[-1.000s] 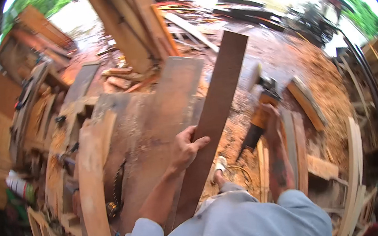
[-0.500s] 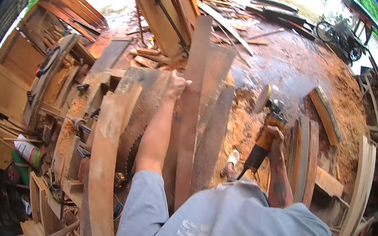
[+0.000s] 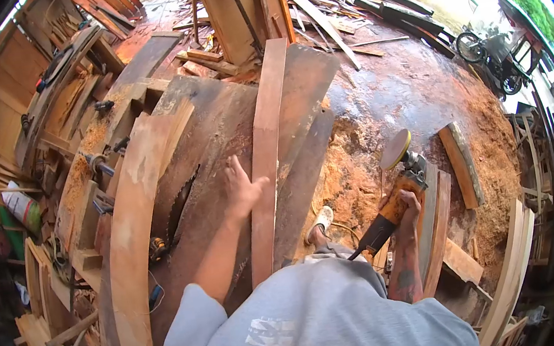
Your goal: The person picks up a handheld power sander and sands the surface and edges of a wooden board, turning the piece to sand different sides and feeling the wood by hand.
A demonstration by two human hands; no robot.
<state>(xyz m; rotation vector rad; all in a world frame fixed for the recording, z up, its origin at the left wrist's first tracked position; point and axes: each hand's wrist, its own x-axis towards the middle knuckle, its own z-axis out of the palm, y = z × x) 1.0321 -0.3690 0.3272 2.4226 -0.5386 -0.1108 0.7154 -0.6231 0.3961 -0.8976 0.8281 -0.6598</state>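
Holds the disc sander in the right hand, right of the plank; spreads the left hand wide at its left edge. Risks a skidding plank through loose bracing.

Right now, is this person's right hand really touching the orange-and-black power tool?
Touching. The head view shows the right hand closed around the orange body of the power tool, fingers against its casing.

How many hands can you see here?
2. The left hand is open beside the narrow reddish plank; the right hand is wrapped around the yellow-and-black power tool.
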